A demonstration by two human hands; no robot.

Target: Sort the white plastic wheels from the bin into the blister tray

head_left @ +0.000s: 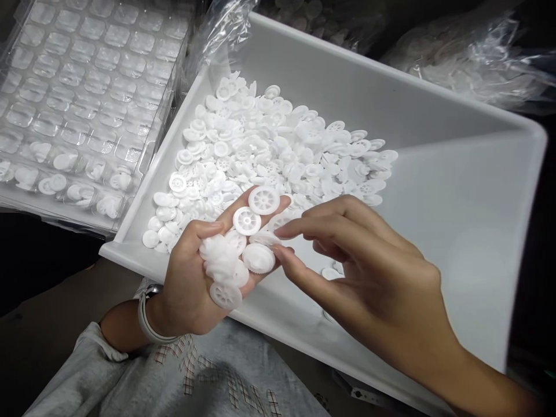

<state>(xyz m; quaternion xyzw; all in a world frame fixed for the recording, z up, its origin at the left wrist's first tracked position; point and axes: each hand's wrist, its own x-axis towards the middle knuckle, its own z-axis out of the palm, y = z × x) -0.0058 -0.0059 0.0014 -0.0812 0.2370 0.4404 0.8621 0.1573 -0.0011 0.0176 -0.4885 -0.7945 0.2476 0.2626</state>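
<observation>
In my left hand (pixel 186 284), palm up, lies a handful of small white plastic wheels (pixel 226 263), with spoked faces showing on some and a ribbed rim on one. My right hand (pixel 369 272) reaches in from the right. Its thumb and forefinger pinch a thin white plastic wheel (pixel 264 237) above the left fingers. Both hands are over the near side of a large white bin (pixel 460 191). Behind them a heap of similar white wheels and discs (pixel 278 145) fills the bin's left part. A few more wheels (pixel 332 272) show partly behind the right hand.
Left of the bin stands a transparent compartment tray (pixel 78 110); its nearest rows hold small white pieces. Crumpled plastic bags (pixel 469 63) lie beyond the bin's far edge. My left wrist wears a white band (pixel 147 318), close to the bin's front rim.
</observation>
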